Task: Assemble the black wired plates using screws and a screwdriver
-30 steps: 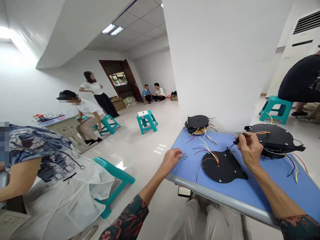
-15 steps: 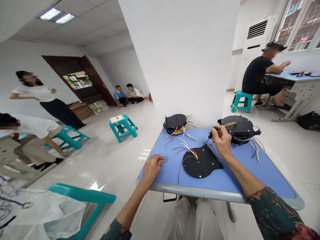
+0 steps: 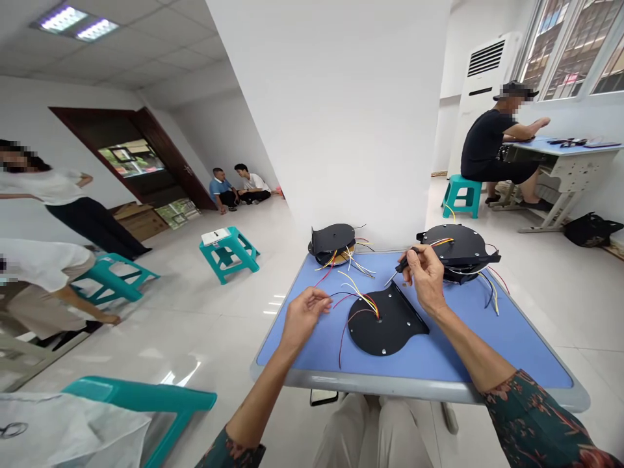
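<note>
The right hand (image 3: 425, 276) was closed round the dark handle of a screwdriver (image 3: 402, 263), its slim metal shaft slanting down beside the upper corner of the black plate (image 3: 368, 335). The left hand (image 3: 302, 318), fingers curled and tips almost together, was at the wire ends; whether it pinched anything could not be told. The plate lay flat on the blue tabletop (image 3: 316, 357), between the hands. A slip of the driver could have scratched the matt surface, and loose wires (image 3: 370, 300) could have snagged on fingers or been tugged where they left the plate. Rounded on one side, the plate ran out to a straight, raised flange on the other, with bright screw heads dotted about. The wires were thin, flexible and plastic-looking, in yellow, white, red and black. Similar rounded assemblies stood behind, left (image 3: 336, 237) and right (image 3: 453, 240).
</note>
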A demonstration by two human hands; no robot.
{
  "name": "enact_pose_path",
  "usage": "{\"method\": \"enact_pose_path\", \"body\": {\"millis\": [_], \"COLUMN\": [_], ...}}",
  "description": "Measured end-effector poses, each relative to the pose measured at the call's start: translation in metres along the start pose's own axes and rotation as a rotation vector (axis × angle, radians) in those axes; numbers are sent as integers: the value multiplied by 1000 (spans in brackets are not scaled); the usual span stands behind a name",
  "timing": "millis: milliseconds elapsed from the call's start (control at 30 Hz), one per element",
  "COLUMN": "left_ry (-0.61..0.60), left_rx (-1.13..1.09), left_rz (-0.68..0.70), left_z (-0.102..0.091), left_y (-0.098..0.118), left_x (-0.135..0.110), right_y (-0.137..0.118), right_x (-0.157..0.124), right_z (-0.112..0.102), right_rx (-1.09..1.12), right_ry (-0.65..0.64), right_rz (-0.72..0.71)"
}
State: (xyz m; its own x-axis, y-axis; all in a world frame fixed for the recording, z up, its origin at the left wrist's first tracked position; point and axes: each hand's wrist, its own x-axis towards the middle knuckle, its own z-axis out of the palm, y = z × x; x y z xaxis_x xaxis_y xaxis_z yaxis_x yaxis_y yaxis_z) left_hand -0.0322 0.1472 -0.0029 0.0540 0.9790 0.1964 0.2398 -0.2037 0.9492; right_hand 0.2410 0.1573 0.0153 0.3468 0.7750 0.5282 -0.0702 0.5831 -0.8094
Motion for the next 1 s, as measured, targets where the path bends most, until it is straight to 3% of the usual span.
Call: {"method": "enact_pose_path", "body": {"millis": [167,300,633,1000], "left_ry": [-141,-95,9,22], "left_rx": [-220,-180,160,244], "left_rz": [75,175,474,557], "left_z": [54,78,79,78], "left_y": [17,8,-1,-4], "left_x": [22,23,9,6], "right_y": [-2,-3,-9,-9], "right_x": [-1,-1,-12,-15], "right_z": [1,1,9,10], "right_rx": [127,155,128,122], "right_ry": [-35,-62,-168,-221], "right_rz": [12,20,50,46]}}
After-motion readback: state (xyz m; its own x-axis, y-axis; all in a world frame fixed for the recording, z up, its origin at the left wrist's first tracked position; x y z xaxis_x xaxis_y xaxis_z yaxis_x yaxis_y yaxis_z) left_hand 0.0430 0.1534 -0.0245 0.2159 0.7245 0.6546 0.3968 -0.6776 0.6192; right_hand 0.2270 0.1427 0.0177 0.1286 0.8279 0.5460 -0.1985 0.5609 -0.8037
